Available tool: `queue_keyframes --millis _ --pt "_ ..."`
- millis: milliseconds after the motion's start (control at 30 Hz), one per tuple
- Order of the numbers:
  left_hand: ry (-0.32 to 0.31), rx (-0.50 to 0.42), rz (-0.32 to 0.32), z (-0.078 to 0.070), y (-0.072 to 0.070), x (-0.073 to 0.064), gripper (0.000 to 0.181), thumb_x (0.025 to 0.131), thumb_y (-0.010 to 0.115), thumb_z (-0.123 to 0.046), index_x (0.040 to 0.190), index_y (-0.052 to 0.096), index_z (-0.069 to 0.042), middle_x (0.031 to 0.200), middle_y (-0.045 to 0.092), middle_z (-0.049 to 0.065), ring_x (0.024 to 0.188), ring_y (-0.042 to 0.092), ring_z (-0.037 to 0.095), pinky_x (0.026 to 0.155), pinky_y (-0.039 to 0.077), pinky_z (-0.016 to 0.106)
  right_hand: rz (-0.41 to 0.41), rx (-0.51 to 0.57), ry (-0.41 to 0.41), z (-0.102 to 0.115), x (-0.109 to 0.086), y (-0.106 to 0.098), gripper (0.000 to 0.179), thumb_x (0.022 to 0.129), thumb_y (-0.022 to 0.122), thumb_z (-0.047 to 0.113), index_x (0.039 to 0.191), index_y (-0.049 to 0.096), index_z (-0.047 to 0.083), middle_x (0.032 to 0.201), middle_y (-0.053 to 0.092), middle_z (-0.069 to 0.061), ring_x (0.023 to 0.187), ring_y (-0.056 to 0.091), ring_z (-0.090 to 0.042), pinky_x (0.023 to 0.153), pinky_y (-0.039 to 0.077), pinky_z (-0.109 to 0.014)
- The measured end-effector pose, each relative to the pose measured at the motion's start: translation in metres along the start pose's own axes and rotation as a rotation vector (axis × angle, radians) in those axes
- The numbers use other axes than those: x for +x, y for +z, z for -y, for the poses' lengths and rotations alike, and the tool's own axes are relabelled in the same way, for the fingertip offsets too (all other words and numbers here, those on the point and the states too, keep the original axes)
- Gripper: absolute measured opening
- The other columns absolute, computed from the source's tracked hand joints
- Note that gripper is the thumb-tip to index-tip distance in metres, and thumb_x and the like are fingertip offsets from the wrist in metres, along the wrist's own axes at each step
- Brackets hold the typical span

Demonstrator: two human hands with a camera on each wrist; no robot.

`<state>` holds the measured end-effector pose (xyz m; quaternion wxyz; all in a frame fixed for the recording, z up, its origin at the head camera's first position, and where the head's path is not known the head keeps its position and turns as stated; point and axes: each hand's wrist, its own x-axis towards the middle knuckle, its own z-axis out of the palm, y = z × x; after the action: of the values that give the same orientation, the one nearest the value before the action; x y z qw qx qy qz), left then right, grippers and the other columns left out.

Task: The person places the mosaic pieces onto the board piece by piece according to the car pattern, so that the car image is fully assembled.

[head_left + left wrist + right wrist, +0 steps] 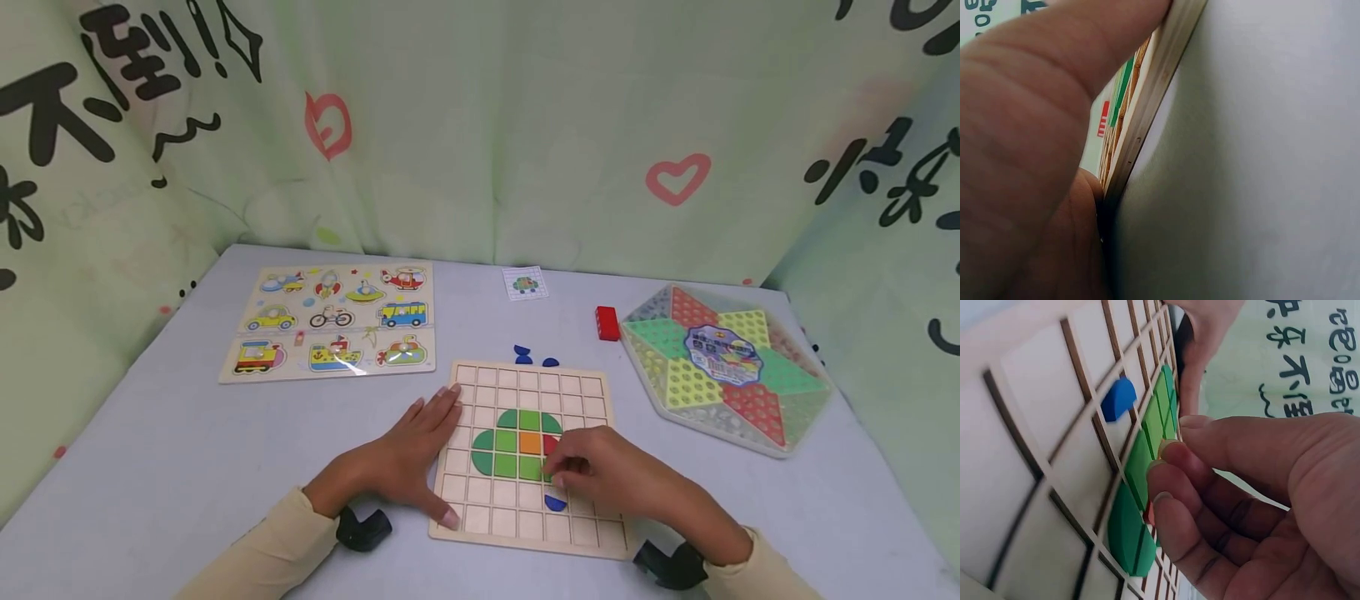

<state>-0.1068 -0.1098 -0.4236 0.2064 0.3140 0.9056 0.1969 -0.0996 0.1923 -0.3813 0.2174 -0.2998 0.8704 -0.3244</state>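
A wooden grid board lies on the table with a group of pieces in its middle: light green squares, dark green rounded pieces, an orange square and a red piece. My left hand rests spread along the board's left edge, its thumb at the near corner. With bent fingers, my right hand is over the right side of the group, fingertips close to the red piece; whether they pinch anything is hidden. Nearer me on the grid sits a blue rounded piece.
Past the board's far edge lie several small blue pieces. Further back are a picture card and a red block. A vehicle puzzle board occupies the back left, and a hexagonal Chinese checkers box the right.
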Motion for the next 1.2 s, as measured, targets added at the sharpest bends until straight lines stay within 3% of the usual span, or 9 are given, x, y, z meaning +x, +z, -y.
queue_keyframes --millis 267,667,1200 --pt "0.011 -0.018 -0.009 0.001 0.001 -0.001 0.134 0.063 0.077 -0.070 0.156 0.007 -0.003 0.162 -0.011 0.005 0.147 -0.011 0.020 0.116 -0.003 0.045 -0.156 -0.019 -0.014 -0.015 0.013 -0.013 0.011 0.091 0.068 0.007 0.100 0.073 0.011 0.091 0.066 0.008 0.077 0.056 -0.009 0.069 0.051 -0.025" --pt "0.007 -0.017 -0.013 0.003 0.003 -0.001 0.135 0.062 0.076 -0.072 0.156 0.007 -0.004 0.162 -0.012 0.005 0.147 -0.012 0.019 0.116 -0.003 0.045 -0.373 -0.020 0.150 -0.033 0.038 -0.022 0.018 0.092 0.066 0.007 0.109 0.071 0.006 0.103 0.067 -0.004 0.082 0.056 -0.019 0.071 0.051 -0.030" --pt "0.012 -0.019 -0.014 0.002 0.002 -0.001 0.134 0.063 0.077 -0.070 0.156 0.007 -0.003 0.162 -0.010 0.006 0.147 -0.011 0.021 0.116 -0.001 0.046 -0.452 0.041 0.236 -0.058 0.072 -0.043 0.022 0.095 0.058 0.003 0.114 0.070 0.004 0.109 0.066 -0.013 0.092 0.058 -0.027 0.078 0.053 -0.036"
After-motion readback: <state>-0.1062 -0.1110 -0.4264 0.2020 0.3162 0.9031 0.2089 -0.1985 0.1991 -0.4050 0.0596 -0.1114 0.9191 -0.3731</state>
